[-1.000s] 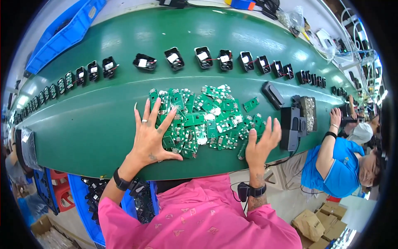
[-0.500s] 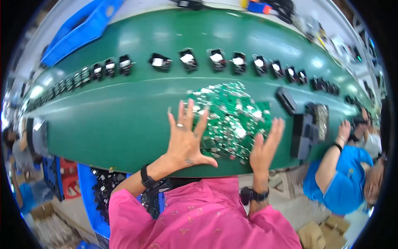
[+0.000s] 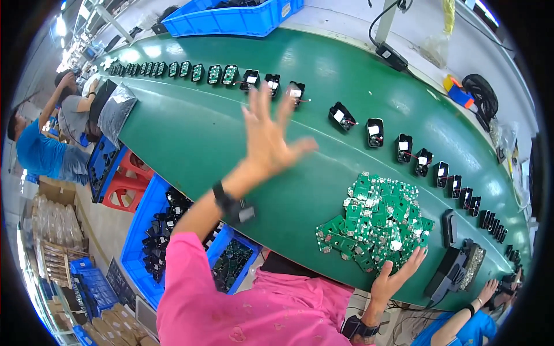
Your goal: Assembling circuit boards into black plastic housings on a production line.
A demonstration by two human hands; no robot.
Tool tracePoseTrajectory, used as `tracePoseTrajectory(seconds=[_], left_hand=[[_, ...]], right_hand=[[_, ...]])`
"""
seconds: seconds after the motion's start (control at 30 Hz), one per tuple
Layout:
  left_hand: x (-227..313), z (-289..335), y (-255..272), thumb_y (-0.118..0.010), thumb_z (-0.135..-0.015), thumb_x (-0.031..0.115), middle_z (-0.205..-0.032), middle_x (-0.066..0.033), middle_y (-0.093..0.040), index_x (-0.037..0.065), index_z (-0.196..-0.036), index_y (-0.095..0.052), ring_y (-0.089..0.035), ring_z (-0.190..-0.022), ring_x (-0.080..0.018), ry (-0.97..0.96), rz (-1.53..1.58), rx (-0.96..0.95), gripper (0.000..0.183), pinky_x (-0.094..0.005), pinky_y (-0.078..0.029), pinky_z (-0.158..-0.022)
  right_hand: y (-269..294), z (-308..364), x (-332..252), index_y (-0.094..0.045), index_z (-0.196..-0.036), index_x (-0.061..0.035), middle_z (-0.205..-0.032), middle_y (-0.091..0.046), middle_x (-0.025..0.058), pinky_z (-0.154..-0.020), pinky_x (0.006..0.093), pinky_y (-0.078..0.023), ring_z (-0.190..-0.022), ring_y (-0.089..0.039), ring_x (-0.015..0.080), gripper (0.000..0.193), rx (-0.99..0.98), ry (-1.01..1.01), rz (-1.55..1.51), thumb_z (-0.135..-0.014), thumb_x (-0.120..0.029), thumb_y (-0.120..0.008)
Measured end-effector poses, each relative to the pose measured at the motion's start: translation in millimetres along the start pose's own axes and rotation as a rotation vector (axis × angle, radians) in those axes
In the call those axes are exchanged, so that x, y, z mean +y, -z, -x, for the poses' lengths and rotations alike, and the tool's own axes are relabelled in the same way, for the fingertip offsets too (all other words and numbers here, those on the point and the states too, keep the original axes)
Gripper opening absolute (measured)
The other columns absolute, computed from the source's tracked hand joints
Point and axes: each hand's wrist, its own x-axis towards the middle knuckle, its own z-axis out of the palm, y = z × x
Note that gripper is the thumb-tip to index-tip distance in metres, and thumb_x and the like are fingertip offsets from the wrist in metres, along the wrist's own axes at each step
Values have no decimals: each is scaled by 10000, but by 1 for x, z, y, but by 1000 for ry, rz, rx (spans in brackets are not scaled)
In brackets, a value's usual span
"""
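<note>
My left hand (image 3: pixel 270 138) is raised over the green table (image 3: pixel 213 150) with its fingers spread wide and nothing in it. Its fingertips overlap the view of the row of small black housings, near one housing (image 3: pixel 296 93) with a white part inside. A heap of green circuit boards (image 3: pixel 381 216) lies on the table to the right. Beside the near right edge of that heap is my right hand (image 3: pixel 395 278), fingers stretched out and holding nothing. Whether its fingertips touch the boards I cannot tell.
Farther left, several housings (image 3: pixel 214 74) hold green boards. A blue bin (image 3: pixel 231 22) stands at the back. Below the near edge, another blue bin (image 3: pixel 134 248) holds black parts. Dark grey devices (image 3: pixel 449 271) sit right of the heap, near a co-worker's arm (image 3: pixel 464 317).
The view has swung to the left. My left hand has moved from the heap's left side out toward the row of housings. My right hand stays near the heap.
</note>
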Motion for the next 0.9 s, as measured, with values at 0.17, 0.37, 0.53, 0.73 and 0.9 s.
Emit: tracePoseTrajectory(seconds=[0.17, 0.37, 0.53, 0.73, 0.9], left_hand=[[-103, -78, -45, -598, -673, 872, -1525, -241, -348, 204, -1473, -488, -247, -1433, -478, 413, -113, -96, 1048, -748, -193, -1073], [-77, -87, -66, -647, -620, 860, -1484, -218, -397, 184, -1393, -580, -299, -1401, -465, 393, -71, -227, 1029, -692, -268, -1049], [-42, -80, -68, -787, -604, 630, -1423, -167, -436, 190, -1258, -651, -362, -1334, -450, 270, -175, -243, 800, -640, -352, -992], [-41, -84, -65, -825, -557, 546, -1362, -131, -473, 192, -1156, -690, -391, -1296, -438, 369, -117, -307, 708, -609, -374, -987], [-78, -53, -40, -878, -556, 534, -1101, -157, -639, 82, -1008, -714, -613, -1050, -298, 343, 217, -89, 660, -396, -499, -885]], right_hand=[[-2, -2, -5, -287, -1538, -2, -1608, -224, 229, -1188, 564, -155, -1495, -167, 431, 868, -66, -8, 36, -965, -629, -468], [-2, -1, -3, -314, -1526, 1, -1594, -249, 237, -1184, 567, -161, -1486, -183, 437, 870, -54, -40, 58, -955, -635, -477], [-3, -5, -2, -351, -1517, -14, -1589, -277, 222, -1187, 530, -177, -1484, -219, 401, 825, -84, 24, 111, -967, -616, -473], [0, 1, 2, -402, -1488, -16, -1569, -313, 219, -1181, 533, -192, -1466, -253, 404, 801, -101, 48, 126, -965, -617, -484], [-8, -3, 9, -436, -1470, -17, -1553, -342, 222, -1166, 515, -233, -1440, -304, 398, 731, -81, 106, 118, -993, -571, -469]])
